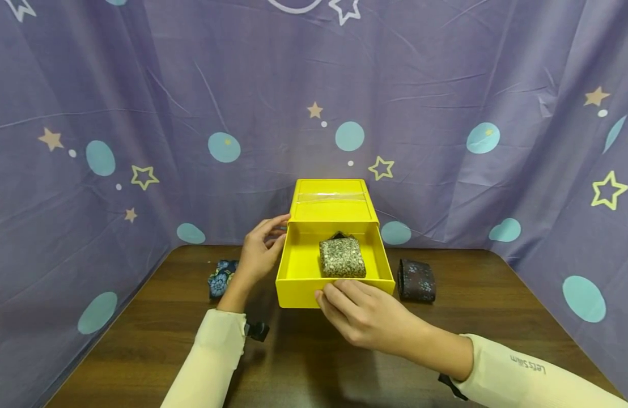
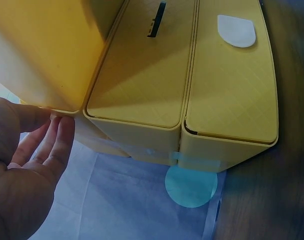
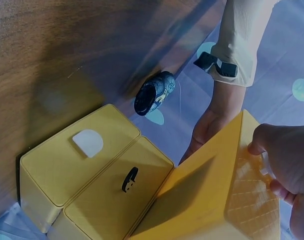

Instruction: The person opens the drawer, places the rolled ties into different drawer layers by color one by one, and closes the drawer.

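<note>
A yellow drawer unit (image 1: 334,208) stands at the back of the table, its top drawer (image 1: 293,293) pulled out toward me. Inside that drawer lies a rolled necktie (image 1: 342,258) with a fine pale and dark pattern. At the drawer's front is my right hand (image 1: 367,317), its thumb and fingers (image 3: 279,190) pinching the small white handle (image 3: 265,165). My left hand (image 1: 259,249) touches the unit's left side with its fingers fairly straight, fingertips (image 2: 65,127) right at the edge.
Below the open drawer are two closed ones, with a dark handle (image 3: 130,179) and a white handle (image 3: 88,143). A blue floral rolled tie (image 1: 222,279) lies to the left, a dark rolled tie (image 1: 417,280) to the right. A purple curtain (image 1: 232,102) hangs behind the wooden table (image 1: 477,306).
</note>
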{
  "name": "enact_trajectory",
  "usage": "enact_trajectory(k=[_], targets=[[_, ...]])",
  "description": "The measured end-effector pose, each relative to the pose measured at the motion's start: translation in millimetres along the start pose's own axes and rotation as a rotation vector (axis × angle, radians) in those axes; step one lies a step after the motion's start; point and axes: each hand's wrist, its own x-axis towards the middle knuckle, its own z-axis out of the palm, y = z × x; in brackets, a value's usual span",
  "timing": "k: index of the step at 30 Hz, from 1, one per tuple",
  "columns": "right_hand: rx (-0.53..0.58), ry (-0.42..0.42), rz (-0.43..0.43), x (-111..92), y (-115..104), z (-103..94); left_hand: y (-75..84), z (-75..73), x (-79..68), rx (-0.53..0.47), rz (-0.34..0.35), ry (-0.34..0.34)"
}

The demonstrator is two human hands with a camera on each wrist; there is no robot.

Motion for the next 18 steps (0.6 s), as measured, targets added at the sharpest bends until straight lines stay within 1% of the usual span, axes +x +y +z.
enact_trajectory(k=[7, 18], targets=[[-0.003, 0.011, 0.016, 1.6, 4.3, -0.3, 0.5, 0.3, 1.0, -0.011, 0.007, 0.005], [-0.05, -0.053, 0.034, -7.5, 6.5, 9.4, 0.4, 0.1, -0.5, -0.017, 0.015, 0.01]])
